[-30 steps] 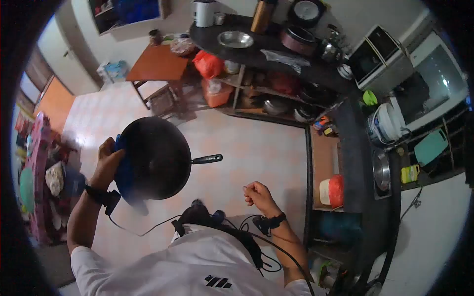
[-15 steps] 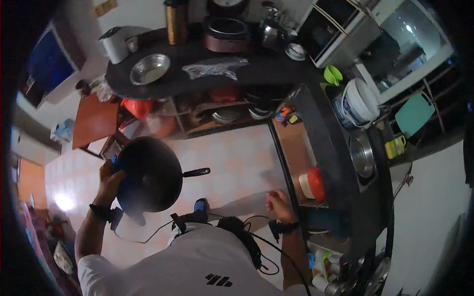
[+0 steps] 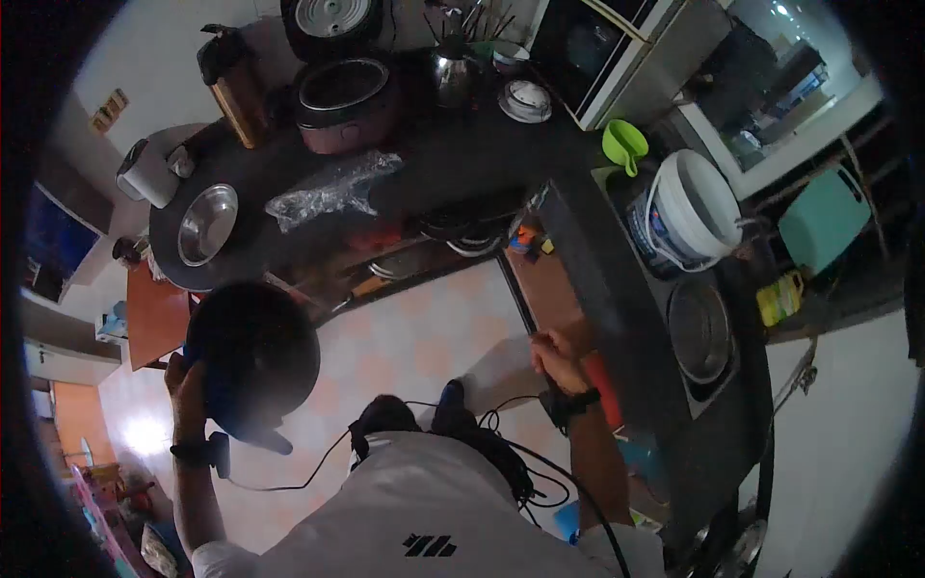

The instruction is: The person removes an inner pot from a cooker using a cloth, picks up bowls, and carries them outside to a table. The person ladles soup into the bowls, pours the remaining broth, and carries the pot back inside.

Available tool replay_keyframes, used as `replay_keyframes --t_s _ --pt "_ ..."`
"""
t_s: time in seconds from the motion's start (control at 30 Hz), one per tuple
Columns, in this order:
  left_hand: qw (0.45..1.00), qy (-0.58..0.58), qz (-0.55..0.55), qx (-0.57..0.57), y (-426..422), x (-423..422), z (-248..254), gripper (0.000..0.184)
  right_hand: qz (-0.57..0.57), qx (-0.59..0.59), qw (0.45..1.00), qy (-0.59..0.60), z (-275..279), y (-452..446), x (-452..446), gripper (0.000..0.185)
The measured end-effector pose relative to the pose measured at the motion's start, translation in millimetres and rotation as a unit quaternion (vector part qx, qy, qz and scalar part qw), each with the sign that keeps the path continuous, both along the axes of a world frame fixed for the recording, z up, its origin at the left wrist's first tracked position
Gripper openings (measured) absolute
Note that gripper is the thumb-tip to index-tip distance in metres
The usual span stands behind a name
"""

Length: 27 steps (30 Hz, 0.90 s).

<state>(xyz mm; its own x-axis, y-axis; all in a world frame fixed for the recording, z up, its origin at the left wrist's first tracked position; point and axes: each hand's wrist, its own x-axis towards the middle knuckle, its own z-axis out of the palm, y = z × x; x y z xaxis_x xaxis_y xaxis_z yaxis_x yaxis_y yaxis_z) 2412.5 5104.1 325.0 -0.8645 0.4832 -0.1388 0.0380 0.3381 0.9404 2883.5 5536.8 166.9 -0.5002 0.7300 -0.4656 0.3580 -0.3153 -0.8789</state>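
At the left of the head view, my left hand (image 3: pixel 181 385) grips the left edge of a large black wok (image 3: pixel 258 356). Its dark round inside faces up toward me, above the tiled floor and close to the counter's near edge. A dark, handle-like part juts from its lower rim. Something blue shows dimly by my left fingers; what it is I cannot make out. My right hand (image 3: pixel 559 361) is curled into a loose fist beside the right-hand counter, with nothing visible in it. Both wrists wear black bands, with a cable running from the left one.
Along the dark counter (image 3: pixel 434 144) stand a metal basin (image 3: pixel 207 224), crumpled plastic film (image 3: pixel 332 193), a rice cooker (image 3: pixel 345 106) and a kettle (image 3: pixel 453 72). On the right are a white bucket (image 3: pixel 686 212), a green scoop (image 3: pixel 624 144) and a sink holding a metal bowl (image 3: pixel 700 330). Cables hang by my legs.
The view has shifted as I step closer to the counter. The wok stays in my left hand and has turned, its right-hand handle no longer distinct. My right hand remains curled.
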Motion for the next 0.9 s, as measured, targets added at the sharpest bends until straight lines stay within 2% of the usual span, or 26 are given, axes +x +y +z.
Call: replay_keyframes --t_s 0.1,0.13,0.2,0.23,0.3,0.33,0.37,0.43,0.5,0.53,0.57,0.67,0.73,0.8,0.9 --pt "0.993 -0.002 0.112 0.031 23.7 4.4 -8.4 0.028 0.028 -0.033 0.999 0.033 -4.2 59.1 -27.3 0.018" --pt "0.994 -0.007 0.1 0.038 30.4 1.4 -9.5 0.029 0.04 -0.051 0.997 0.048 6.0 79.7 -40.4 0.017" --pt "0.996 -0.021 0.071 0.05 41.4 -8.7 -12.9 0.032 0.031 -0.096 0.984 0.147 -24.3 120.6 -50.3 0.018" --pt "0.996 -0.017 0.074 0.039 53.5 -9.2 -10.9 0.034 0.011 -0.124 0.965 0.23 -85.0 151.5 -49.4 0.02" --pt "0.996 -0.011 0.086 0.014 80.0 -1.8 2.8 0.038 0.024 -0.063 0.977 0.204 -88.3 175.9 -71.2 0.021" --pt "0.998 -0.016 0.061 0.007 94.8 -7.8 11.2 0.04 0.053 0.028 0.994 0.093 -23.2 171.7 -95.8 0.022" --pt "0.999 -0.024 0.039 0.002 112.2 -11.4 14.7 0.042 0.084 0.121 0.989 -0.021 15.8 176.8 -113.7 0.022" --pt "0.999 -0.031 0.022 0.011 132.2 -14.6 9.0 0.045 0.1 0.245 0.964 -0.015 -6.0 210.8 -124.0 0.023" --pt "0.999 -0.011 0.023 0.037 143.7 -24.4 3.1 0.048 0.084 0.267 0.96 -0.025 -12.9 236.2 -138.1 0.023" --pt "0.999 0.05 -0.01 0.004 139.4 -36.3 -2.5 0.051 0.064 0.227 0.971 -0.045 14.1 242.8 -148.9 0.024" --pt "1.0 0.026 -0.005 0.008 142.3 -44.8 -6.7 0.052 0.044 0.188 0.979 -0.065 28.9 252.4 -159.2 0.024" --pt "0.998 -0.022 0.01 0.056 177.4 -38.3 14.5 0.054 0.082 0.286 0.954 -0.043 -5.1 315.5 -172.9 0.025" --pt "0.997 -0.041 0.052 -0.042 159.1 -51.6 4.6 0.058 0.084 0.312 0.943 -0.083 4.3 343.5 -191.1 0.026" --pt "0.991 -0.039 0.098 -0.085 139.4 -59.0 -9.4 0.062 0.061 0.334 0.936 -0.087 22.3 365.8 -211.0 0.026" --pt "0.978 -0.006 0.194 -0.076 144.2 -45.9 -21.6 0.07 0.073 0.348 0.929 -0.102 20.4 429.3 -243.5 0.026"
